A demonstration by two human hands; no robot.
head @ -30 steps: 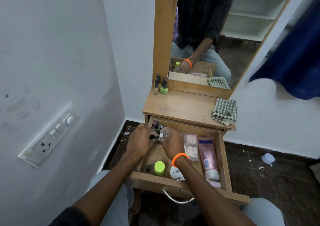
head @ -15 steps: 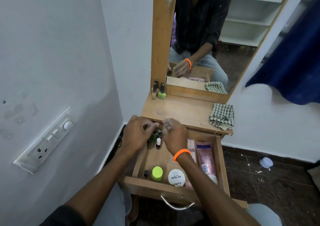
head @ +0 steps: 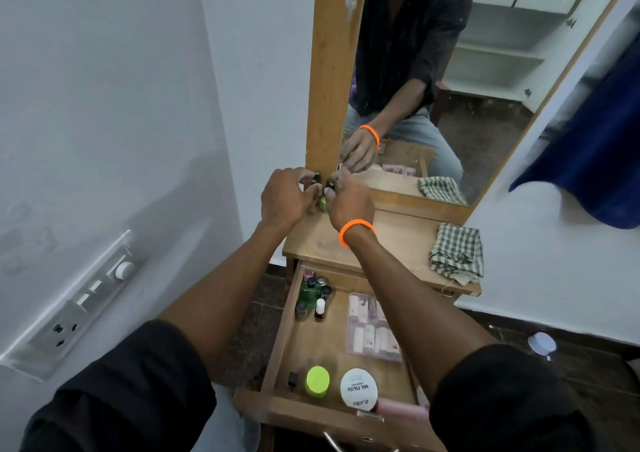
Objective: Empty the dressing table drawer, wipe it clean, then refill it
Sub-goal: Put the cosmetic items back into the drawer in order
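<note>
Emptying step: judged early, most items were not yet out of the drawer (head: 277, 358).
Left hand (head: 282, 197): fingers curled round a small dark-capped bottle at the back-left corner of the desk (head: 398, 233), against the mirror frame (head: 332, 70).
Right hand (head: 348, 198): pinched small nail polish bottles (head: 327, 188), one with a green body; exact count hidden by the fingers.
Drawer position: pulled open below the desk top.
Drawer contents, back-left: cluster of small bottles (head: 313, 295), upright, touching each other.
Drawer contents, middle: clear plastic case (head: 372, 330) lying flat.
Drawer contents, front: lime-capped jar (head: 317, 380), white round tub (head: 358, 389) just beside it, small black piece (head: 292, 380), pink tube (head: 398, 408) partly hidden by the right sleeve.
Handling, bottles: likely glass, light, smooth, top-heavy; best taken by the cap or round the body, and set down upright.
Handling, case: stiff, flat; lift by the long edges.
Handling, tub and jar: light, rigid; grip round the sides.
Cloth (head: 457, 254): checked, soft, crumpled on the right of the desk, ready for wiping.
</note>
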